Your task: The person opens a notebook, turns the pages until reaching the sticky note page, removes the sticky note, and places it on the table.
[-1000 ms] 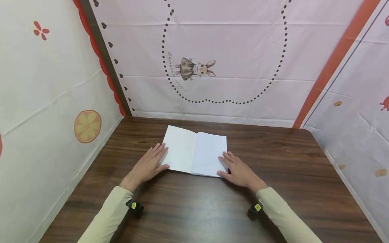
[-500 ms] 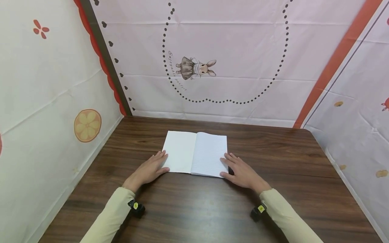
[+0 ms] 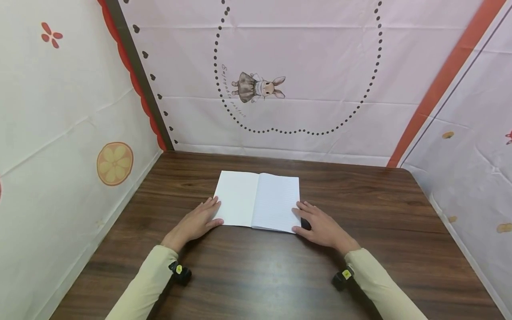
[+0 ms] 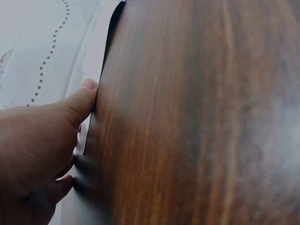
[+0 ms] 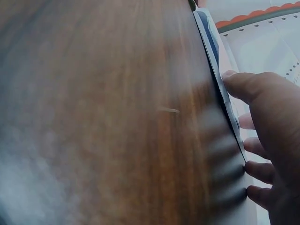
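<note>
An open notebook (image 3: 276, 200) lies on the dark wood table, with a blank left page (image 3: 238, 200) and a lined right page. At its left edge my left hand (image 3: 194, 223) touches the page with thumb and fingertips, fingers extended. My right hand (image 3: 323, 227) is at the lower right edge, fingers relaxed, fingertips on the margin of the lined page. In the left wrist view, the left thumb (image 4: 82, 101) presses on the near rim of the page. The right thumb (image 5: 243, 84) lies on top of the page stack in the right wrist view.
The brown wood table (image 3: 256, 275) extends all round the notebook. Printed cloth walls (image 3: 320, 80) stand behind the table and along both sides. A small black camera (image 3: 182, 273) is strapped to the left wrist, and another camera (image 3: 342, 279) to the right.
The left page, tilted up at its far corner a second ago, now lies flatter. My left hand has come down with it, and my right hand has slid slightly right, toward the edge.
</note>
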Tool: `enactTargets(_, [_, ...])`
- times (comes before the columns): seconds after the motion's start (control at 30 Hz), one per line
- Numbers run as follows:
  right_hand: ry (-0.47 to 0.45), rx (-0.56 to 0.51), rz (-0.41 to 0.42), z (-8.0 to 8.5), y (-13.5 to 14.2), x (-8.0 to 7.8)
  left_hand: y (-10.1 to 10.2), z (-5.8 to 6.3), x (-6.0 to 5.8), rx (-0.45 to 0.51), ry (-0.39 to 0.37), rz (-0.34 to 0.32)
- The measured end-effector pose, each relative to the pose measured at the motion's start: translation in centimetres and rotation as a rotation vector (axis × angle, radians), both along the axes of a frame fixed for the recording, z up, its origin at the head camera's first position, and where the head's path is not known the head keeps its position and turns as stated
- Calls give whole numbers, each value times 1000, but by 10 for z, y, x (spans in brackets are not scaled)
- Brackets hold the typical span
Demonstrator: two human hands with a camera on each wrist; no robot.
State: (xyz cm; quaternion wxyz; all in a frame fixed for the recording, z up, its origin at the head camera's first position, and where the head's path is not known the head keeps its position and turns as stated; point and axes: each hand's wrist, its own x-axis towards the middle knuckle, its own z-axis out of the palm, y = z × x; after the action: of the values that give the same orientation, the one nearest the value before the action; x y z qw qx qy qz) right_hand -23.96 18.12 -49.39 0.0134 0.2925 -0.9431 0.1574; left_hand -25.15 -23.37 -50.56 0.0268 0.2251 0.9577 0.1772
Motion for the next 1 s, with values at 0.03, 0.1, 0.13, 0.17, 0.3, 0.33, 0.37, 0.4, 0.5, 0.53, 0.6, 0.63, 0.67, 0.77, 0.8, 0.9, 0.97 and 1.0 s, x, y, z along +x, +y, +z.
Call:
enactTargets(0.03, [0,0,-1,0,0,0,0,0,0,1,-1,1])
enactTargets(0.1, [9,2,-6,0,0,0,0,0,0,1,-4,2])
enactTargets(0.13, [10,1,-9,-1,0,-1,0,0,0,2,-5,1])
enactTargets(0.17, [16,5,-11,-1,-1,-1,0,1,0,3,-7,4])
enactTargets(0.3, [20,14,-33,-1,-3,-2,1,3,1,1,-5,5])
enactTargets(0.33, [18,16,-39,-1,-4,-2,1,3,1,1,-4,6])
enactTargets(0.37, [18,15,-44,0,-5,-2,1,3,1,-1,-5,7])
enactTargets(0.4, [16,14,-48,0,-6,-2,1,4,1,-2,-6,7])
enactTargets(0.5, [12,12,-60,2,-8,-2,1,4,1,0,-12,8])
enactTargets(0.53, [13,12,-64,3,-9,-2,2,4,1,-2,-13,9])
enactTargets(0.6, [14,18,-71,3,-9,-2,2,5,1,2,-15,10])
enactTargets(0.63, [14,20,-74,3,-10,-3,2,5,1,4,-16,10])
enactTargets(0.67, [13,21,-77,3,-10,-3,2,5,1,8,-17,9])
enactTargets(0.77, [9,22,-77,1,-10,-3,2,5,1,21,-17,11])
enactTargets(0.8, [7,19,-75,1,-10,-3,2,6,1,25,-14,13])
enactTargets(0.9, [5,2,-68,-1,-9,-2,3,7,2,25,13,21])
enactTargets(0.97, [7,-11,-60,-2,-8,-2,5,9,3,21,42,35])
enactTargets(1.0, [7,-17,-57,-3,-8,-1,6,10,3,17,59,45])
